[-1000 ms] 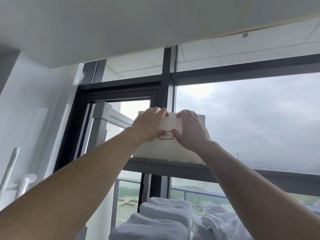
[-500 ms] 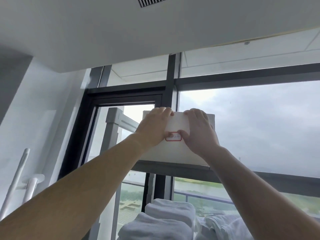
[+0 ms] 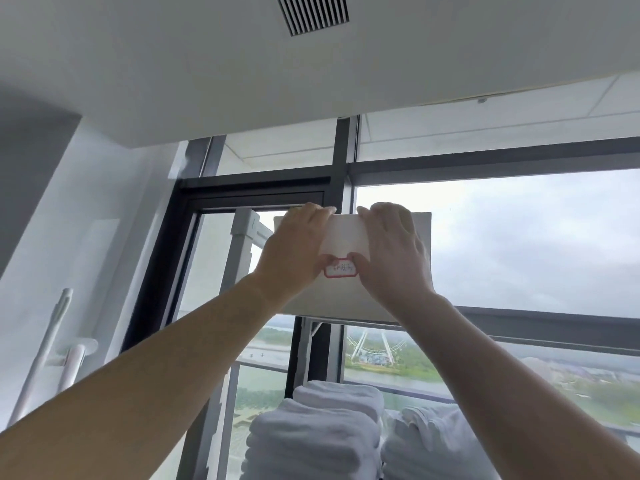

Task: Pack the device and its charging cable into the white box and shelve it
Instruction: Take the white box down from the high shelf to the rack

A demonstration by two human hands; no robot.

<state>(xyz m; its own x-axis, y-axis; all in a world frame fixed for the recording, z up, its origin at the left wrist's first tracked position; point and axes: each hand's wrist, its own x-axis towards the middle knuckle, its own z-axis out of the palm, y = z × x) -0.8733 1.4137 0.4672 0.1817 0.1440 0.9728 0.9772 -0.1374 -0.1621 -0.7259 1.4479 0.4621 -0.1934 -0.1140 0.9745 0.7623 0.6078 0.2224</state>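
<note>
Shelving step: left hand (image 3: pixel 294 249) & right hand (image 3: pixel 393 252) both grasp the white box (image 3: pixel 346 237), fingers over its top edge. Next, prob.: seat it square; then release.

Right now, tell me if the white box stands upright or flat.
Upright: the white box shows its labelled broad face; left hand and right hand grip its top edge.

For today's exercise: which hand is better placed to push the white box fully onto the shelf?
Right hand, probably: it lies nearer the middle of the white box; the left hand covers its corner beside the shelf post.
</note>
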